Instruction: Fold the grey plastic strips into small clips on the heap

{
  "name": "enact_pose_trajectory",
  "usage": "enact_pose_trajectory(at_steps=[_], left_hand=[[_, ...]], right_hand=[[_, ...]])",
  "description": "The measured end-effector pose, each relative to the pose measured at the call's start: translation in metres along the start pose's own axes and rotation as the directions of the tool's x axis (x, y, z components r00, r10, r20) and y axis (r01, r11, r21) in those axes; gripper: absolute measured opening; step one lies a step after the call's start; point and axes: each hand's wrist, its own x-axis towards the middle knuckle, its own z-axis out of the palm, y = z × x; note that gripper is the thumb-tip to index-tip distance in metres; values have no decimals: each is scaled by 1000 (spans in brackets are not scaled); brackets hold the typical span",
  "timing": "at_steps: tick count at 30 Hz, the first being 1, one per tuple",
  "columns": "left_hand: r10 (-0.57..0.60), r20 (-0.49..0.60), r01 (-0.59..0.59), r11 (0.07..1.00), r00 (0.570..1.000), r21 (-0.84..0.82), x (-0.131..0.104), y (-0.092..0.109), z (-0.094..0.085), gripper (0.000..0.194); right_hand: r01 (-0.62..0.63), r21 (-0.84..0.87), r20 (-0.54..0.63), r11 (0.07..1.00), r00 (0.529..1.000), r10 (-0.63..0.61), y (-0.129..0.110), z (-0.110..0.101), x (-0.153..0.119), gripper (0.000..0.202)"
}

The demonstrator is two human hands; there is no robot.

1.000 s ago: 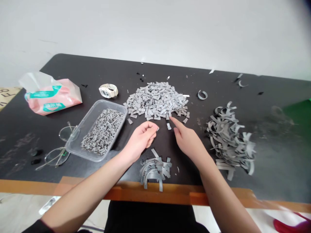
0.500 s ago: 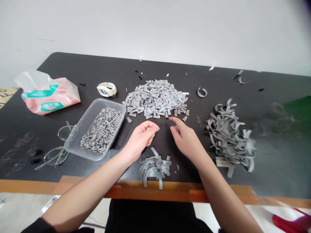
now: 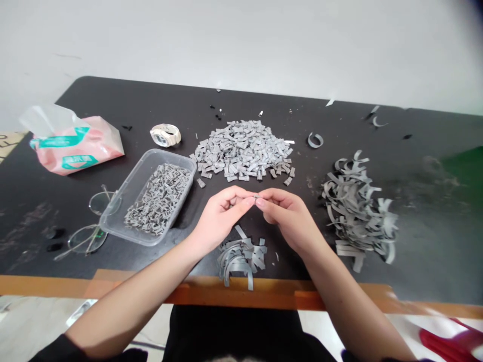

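Observation:
My left hand (image 3: pixel 222 216) and my right hand (image 3: pixel 289 213) meet at the fingertips over the black table, both pinching one small grey piece (image 3: pixel 256 196) between them. Just beyond them lies a heap of small grey pieces (image 3: pixel 245 151). Below my hands, near the table's front edge, is a small pile of curved grey strips (image 3: pixel 241 259). A clear plastic tray (image 3: pixel 138 168) with many tiny grey parts stands left of my left hand. A larger pile of grey strips (image 3: pixel 360 211) lies to the right of my right hand.
At the far left is a pink tissue pack (image 3: pixel 81 146), with eyeglasses (image 3: pixel 87 239) below it beside the tray. A white watch (image 3: pixel 166 136) sits behind the tray. One curled strip (image 3: pixel 315 141) lies right of the heap. A wooden edge (image 3: pixel 264 293) runs along the table's front.
My right hand has moved left and closed its fingertips on the small piece at my left hand's fingertips. The two hands were apart before.

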Motion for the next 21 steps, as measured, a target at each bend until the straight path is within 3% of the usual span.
enact_pose_trajectory(at_steps=[5, 9, 13, 16, 21], left_hand=[[-146, 150, 166, 977, 978, -132, 3, 4, -3, 22], [-39, 116, 25, 992, 993, 121, 2, 10, -5, 17], [115, 15, -113, 932, 993, 345, -2, 10, -5, 16], [162, -4, -146, 899, 987, 412, -3, 6, -5, 14], [206, -65, -165, 905, 976, 392, -4, 3, -3, 15]], right_hand=[[-147, 86, 194, 985, 973, 128, -5, -7, 3, 27], [-201, 149, 263, 968, 952, 157, -6, -10, 5, 27], [-197, 250, 218, 948, 965, 143, -5, -8, 5, 21], [-178, 259, 179, 949, 975, 134, -5, -6, 3, 18], [-153, 186, 274, 970, 957, 98, -4, 0, -1, 20]])
